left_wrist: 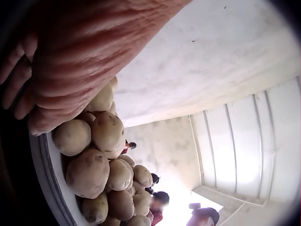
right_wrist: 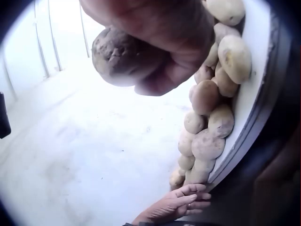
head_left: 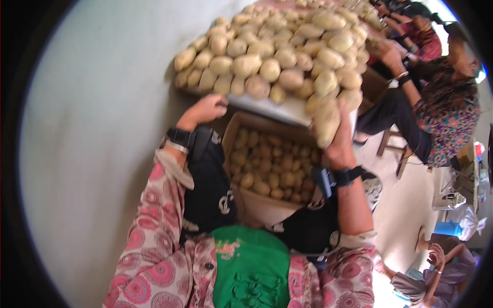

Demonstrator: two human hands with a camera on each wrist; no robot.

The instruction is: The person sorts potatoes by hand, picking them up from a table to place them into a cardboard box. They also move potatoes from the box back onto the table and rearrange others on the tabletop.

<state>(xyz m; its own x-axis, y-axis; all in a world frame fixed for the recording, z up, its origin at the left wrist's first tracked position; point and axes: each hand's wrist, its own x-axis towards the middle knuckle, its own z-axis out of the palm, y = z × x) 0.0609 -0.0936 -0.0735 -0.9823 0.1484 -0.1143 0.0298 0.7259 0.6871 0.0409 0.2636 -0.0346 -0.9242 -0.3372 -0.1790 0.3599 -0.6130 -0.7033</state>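
Note:
My right hand (head_left: 343, 137) grips a large, long potato (head_left: 325, 123) at the right front corner of the table (head_left: 287, 112). Up close in the right wrist view, the thumb and fingers wrap round this potato (right_wrist: 113, 59), and its rough end sticks out. Near the table's left front edge is my left hand (head_left: 205, 109), holding nothing, its fingers loosely bent. The left wrist view has that hand's palm side (left_wrist: 89, 61) beside the table edge and several potatoes (left_wrist: 87, 174). A big heap of potatoes (head_left: 257, 51) covers most of the tabletop.
Below the table edge, between my knees, stands a cardboard box (head_left: 262, 123) with many smaller potatoes (head_left: 272, 164) in it. A pale wall (head_left: 102, 102) runs along the left. People sit to the right, one in a patterned shirt (head_left: 449, 113) by a wooden stool (head_left: 393, 143).

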